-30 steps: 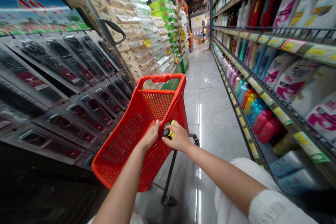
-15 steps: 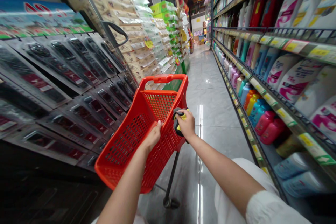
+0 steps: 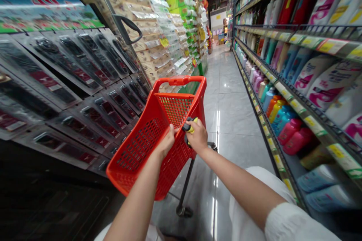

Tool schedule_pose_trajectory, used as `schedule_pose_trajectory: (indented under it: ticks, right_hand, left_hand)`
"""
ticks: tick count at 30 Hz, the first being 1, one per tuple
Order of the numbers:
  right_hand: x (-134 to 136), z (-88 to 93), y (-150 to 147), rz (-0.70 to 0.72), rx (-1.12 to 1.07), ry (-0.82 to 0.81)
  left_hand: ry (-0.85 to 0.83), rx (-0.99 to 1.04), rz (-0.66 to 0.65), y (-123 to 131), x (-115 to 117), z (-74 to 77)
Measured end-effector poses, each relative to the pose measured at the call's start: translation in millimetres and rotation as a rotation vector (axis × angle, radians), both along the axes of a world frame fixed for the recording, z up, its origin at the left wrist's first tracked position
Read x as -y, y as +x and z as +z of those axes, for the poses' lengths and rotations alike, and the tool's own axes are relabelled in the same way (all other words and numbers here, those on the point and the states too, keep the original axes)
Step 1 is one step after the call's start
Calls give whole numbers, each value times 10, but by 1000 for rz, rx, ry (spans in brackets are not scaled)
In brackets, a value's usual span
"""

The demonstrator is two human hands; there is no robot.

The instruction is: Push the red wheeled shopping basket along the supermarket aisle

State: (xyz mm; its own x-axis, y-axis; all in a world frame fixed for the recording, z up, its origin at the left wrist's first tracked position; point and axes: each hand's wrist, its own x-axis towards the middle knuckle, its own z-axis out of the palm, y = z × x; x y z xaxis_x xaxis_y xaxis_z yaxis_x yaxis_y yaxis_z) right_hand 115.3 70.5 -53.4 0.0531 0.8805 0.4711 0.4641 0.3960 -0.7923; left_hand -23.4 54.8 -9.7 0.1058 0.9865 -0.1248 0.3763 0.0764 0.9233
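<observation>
A red plastic shopping cart (image 3: 127, 154) stands turned sideways in front of me, its latticed basket tilted in my view. My left hand (image 3: 167, 141) is closed on the basket's near side rim, thumb pointing up. Just to its right, my right hand (image 3: 198, 135) is wrapped round a black-and-yellow handheld item (image 3: 188, 128), whose kind I cannot make out. That item is close against the outside of the rim, near my left fingertips; my palm hides part of it. No goods show inside the visible part of the basket.
Shelves of shampoo bottles (image 3: 291, 131) line the right side. At left hangs a rack of blister-packed items (image 3: 70, 120), with stacked tissue packs (image 3: 152, 34) beyond. A dark loop handle (image 3: 128, 29) juts out there. Glossy grey floor tiles (image 3: 240, 113) run down the aisle.
My right hand has shifted slightly left with the black-and-yellow item, nearer my left fingertips. A caster now shows behind my right hand. The view has shifted a little; my left hand stays on the rim.
</observation>
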Motion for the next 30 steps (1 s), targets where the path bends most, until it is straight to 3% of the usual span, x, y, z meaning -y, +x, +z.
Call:
schedule_pose_trajectory:
  ticks: [3,6,9,14,17,26,30]
  right_hand:
    - [321,-125,-125,134,79,34]
    - [417,-158,-128,236,111,29]
    - [219,-123,10,215,77,-34]
    - [-275,-175,260,-51,-26,-228]
    - [-351,-240,269,-3,2,-259]
    - [270,-76,8,257,169,-144]
    - [151,-74,115,259,315,-68]
  left_hand:
    - [-19,-9,63,26,-17,16]
    - [-22,-4,63,29,-18,30]
    - [33,-23,13,14,-11,34]
    - [-47,62,-50,2,18,28]
    - [-36,66,-76,-3,22,30]
    - [55,-115,25,30,-33,97]
    - [62,-108,-1,53,-7,119]
